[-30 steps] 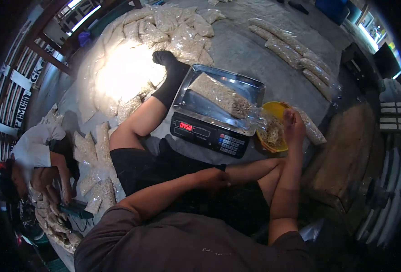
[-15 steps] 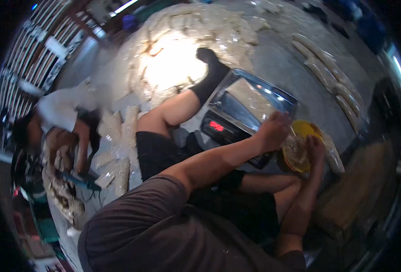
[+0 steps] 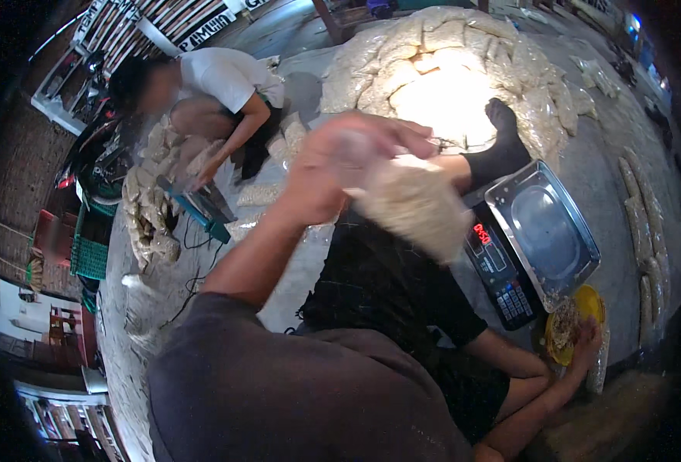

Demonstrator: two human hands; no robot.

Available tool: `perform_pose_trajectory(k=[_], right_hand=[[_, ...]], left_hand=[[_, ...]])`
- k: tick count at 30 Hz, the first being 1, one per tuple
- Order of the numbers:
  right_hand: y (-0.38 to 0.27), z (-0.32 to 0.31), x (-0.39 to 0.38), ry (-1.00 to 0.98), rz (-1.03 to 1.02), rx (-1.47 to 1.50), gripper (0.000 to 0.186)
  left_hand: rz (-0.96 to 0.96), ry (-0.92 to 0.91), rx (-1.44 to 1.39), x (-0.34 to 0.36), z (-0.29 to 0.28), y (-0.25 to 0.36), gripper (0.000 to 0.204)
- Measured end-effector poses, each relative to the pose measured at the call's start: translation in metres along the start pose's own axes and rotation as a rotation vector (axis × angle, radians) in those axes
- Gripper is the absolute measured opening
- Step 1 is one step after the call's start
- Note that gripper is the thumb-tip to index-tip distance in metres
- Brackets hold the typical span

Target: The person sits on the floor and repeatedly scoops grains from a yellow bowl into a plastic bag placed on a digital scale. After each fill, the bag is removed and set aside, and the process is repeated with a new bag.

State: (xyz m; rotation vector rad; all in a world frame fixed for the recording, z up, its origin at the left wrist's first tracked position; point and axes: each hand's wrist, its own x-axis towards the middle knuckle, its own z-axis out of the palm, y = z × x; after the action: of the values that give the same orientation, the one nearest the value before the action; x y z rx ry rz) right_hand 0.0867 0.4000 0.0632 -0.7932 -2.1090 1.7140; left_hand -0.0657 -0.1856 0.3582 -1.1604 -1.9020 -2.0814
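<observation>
Raised in front of my chest, my left hand [image 3: 340, 165] is closed on the top of a clear plastic bag of pale dry pieces [image 3: 417, 208]; both are smeared by motion. My right hand [image 3: 583, 348] is at the near right rim of a yellow bowl [image 3: 593, 302] and appears to grip it. Loose pale pieces [image 3: 563, 327] lie inside that bowl. Between the bowl and my outstretched leg stands a digital scale [image 3: 502, 266] with red lit digits. Its shiny metal tray [image 3: 552, 231] holds no bag.
A large ring of filled bags [image 3: 394, 58] is heaped ahead, brightly lit in its middle. Long filled bags [image 3: 640, 223] lie at the right. On the left, a person in a white shirt [image 3: 221, 77] crouches over a blue bar-shaped device [image 3: 194, 212]. Green crates [image 3: 90, 254] stand behind.
My left hand has lifted the bag off the scale tray and carried it left, across my lap. My right hand stays at the bowl. The head view has swung left.
</observation>
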Motion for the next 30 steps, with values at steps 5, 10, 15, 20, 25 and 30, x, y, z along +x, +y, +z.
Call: perform_pose_trajectory(k=[5, 10, 15, 20, 25, 30], right_hand=[[0.032, -0.013, 0.015, 0.021, 0.032, -0.219, 0.056], [0.015, 0.004, 0.021, -0.065, -0.109, -0.403, 0.05], [-0.132, 0.031, -0.041, 0.309, -0.303, -0.675, 0.046], [-0.169, 0.03, -0.07, 0.496, -0.342, -0.229, 0.04], [-0.069, -0.011, 0.021, 0.147, -0.202, -0.839, 0.039], [-0.035, -0.088, 0.154, 0.154, 0.266, 0.348, 0.032]], left_hand=[[-0.74, 0.11, -0.201, -0.074, -0.093, 0.051, 0.035], [-1.029, 0.674, 0.009, -0.231, -0.18, -0.079, 0.024], [-0.909, 0.615, 1.05, -0.31, -0.215, -0.171, 0.029], [-0.362, 0.337, 1.313, -0.155, -0.101, -0.202, 0.053], [-0.854, -0.513, 1.408, 0.003, -0.015, -0.237, 0.071], [-0.675, -0.333, 1.557, 0.037, 0.018, -0.364, 0.073]])
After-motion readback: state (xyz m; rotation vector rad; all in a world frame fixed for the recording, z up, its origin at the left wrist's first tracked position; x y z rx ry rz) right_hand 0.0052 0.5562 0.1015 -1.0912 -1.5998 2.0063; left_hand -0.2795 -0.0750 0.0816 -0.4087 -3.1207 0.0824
